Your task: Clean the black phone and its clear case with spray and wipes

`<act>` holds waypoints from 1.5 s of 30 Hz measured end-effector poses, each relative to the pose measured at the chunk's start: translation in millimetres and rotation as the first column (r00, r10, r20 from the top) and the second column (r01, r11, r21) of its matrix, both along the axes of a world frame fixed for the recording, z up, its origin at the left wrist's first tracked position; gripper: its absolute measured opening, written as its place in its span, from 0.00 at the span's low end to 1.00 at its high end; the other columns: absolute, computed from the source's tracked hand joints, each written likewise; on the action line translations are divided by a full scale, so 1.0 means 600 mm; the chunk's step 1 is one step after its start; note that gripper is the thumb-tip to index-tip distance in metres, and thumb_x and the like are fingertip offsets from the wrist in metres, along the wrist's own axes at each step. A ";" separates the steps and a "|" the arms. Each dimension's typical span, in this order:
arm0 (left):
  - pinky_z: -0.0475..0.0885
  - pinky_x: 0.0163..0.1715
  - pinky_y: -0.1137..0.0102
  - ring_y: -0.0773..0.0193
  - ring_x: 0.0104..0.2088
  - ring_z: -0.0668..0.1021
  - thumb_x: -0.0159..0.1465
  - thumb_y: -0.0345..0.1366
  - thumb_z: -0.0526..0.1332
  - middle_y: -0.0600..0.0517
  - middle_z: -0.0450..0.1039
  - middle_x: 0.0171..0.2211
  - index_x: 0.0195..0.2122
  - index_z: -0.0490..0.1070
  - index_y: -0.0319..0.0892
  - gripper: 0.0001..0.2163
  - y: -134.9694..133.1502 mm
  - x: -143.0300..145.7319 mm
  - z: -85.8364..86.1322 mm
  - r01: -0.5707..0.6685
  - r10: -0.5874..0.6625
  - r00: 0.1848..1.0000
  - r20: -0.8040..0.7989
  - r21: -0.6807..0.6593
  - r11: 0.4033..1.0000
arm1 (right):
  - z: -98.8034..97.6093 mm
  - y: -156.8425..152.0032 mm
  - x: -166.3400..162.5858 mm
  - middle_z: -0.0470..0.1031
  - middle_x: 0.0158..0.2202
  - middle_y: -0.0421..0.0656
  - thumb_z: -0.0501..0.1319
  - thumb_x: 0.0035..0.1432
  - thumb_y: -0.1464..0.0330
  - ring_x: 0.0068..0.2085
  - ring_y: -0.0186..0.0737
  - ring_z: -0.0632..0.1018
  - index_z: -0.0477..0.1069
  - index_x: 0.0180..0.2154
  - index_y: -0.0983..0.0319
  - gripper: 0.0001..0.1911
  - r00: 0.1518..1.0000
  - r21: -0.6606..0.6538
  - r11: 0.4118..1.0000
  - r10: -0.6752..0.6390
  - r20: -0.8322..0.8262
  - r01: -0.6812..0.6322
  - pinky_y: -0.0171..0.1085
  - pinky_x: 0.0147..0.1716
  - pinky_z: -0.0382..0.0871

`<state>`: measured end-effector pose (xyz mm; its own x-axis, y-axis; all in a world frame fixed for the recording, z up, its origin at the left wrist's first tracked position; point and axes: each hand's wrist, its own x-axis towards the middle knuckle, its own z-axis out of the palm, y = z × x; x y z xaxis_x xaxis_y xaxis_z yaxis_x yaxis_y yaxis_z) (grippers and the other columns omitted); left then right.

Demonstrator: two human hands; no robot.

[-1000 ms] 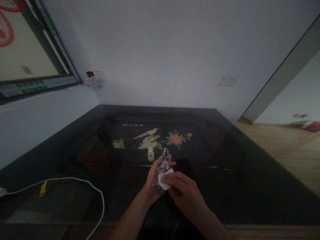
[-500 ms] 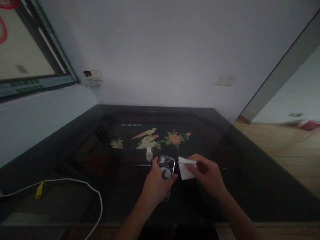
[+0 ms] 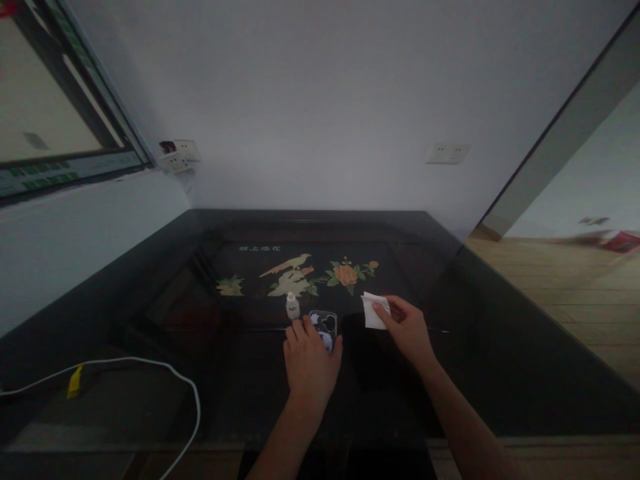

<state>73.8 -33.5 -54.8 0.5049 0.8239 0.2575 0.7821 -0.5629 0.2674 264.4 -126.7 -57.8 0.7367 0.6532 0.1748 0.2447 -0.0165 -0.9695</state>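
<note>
My left hand (image 3: 309, 357) lies palm down over a patterned phone case (image 3: 323, 326) on the dark glass table (image 3: 500, 347), fingers curled around the case's edges. My right hand (image 3: 407, 329) pinches a small white wipe (image 3: 371, 311) and holds it just above the table, to the right of the case. A black phone (image 3: 367, 353) lies flat between my two hands. A small clear dropper bottle (image 3: 292, 307) with a white cap stands just beyond my left fingertips.
A white cable (image 3: 165, 387) with a yellow tag (image 3: 75, 381) loops over the table's left front. A flower and bird inlay (image 3: 310, 277) shows under the glass. Wall sockets (image 3: 176, 155) sit at the back left. Wooden floor (image 3: 565, 287) opens to the right.
My left hand has lowered the phone case from upright down flat onto the table. My right hand has pulled the white wipe off the case and moved it to the right.
</note>
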 end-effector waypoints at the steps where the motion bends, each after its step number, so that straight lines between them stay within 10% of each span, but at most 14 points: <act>1: 0.69 0.47 0.55 0.43 0.50 0.70 0.67 0.50 0.58 0.34 0.67 0.50 0.60 0.65 0.26 0.31 0.000 0.001 0.000 0.000 0.000 1.000 -0.009 0.007 1.000 | -0.001 0.000 0.001 0.83 0.44 0.52 0.70 0.54 0.50 0.42 0.53 0.83 0.78 0.43 0.64 0.25 1.000 0.004 1.000 -0.006 -0.002 0.006 0.45 0.40 0.80; 17: 0.65 0.59 0.50 0.43 0.59 0.68 0.68 0.42 0.56 0.35 0.66 0.58 0.63 0.64 0.35 0.25 -0.111 0.022 0.000 0.318 -0.266 0.916 0.301 -0.142 0.937 | 0.001 -0.001 0.003 0.83 0.45 0.53 0.70 0.54 0.50 0.43 0.53 0.84 0.77 0.43 0.64 0.25 0.994 0.071 0.992 -0.099 -0.039 0.101 0.43 0.39 0.81; 25: 0.59 0.60 0.41 0.28 0.63 0.63 0.60 0.43 0.65 0.23 0.57 0.66 0.67 0.58 0.27 0.38 -0.130 0.093 -0.007 0.181 -0.146 0.974 0.172 -0.208 0.961 | -0.002 -0.003 0.008 0.83 0.44 0.53 0.70 0.56 0.52 0.42 0.52 0.84 0.77 0.44 0.64 0.23 0.994 0.065 0.993 -0.098 -0.040 0.101 0.44 0.40 0.80; 45: 0.73 0.45 0.58 0.41 0.53 0.71 0.57 0.48 0.67 0.29 0.64 0.57 0.63 0.62 0.29 0.37 -0.088 0.127 0.048 0.021 -0.056 0.992 -0.115 -0.282 0.959 | 0.001 -0.004 0.008 0.83 0.42 0.51 0.68 0.57 0.52 0.40 0.52 0.84 0.78 0.43 0.63 0.21 0.993 0.060 0.992 -0.112 0.044 0.109 0.45 0.39 0.80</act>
<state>150.0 -86.5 -26.0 0.5507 0.8335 -0.0450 0.7974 -0.5094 0.3234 269.3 -129.2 -57.0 0.7937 0.5565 0.2457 0.2899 0.0091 -0.9570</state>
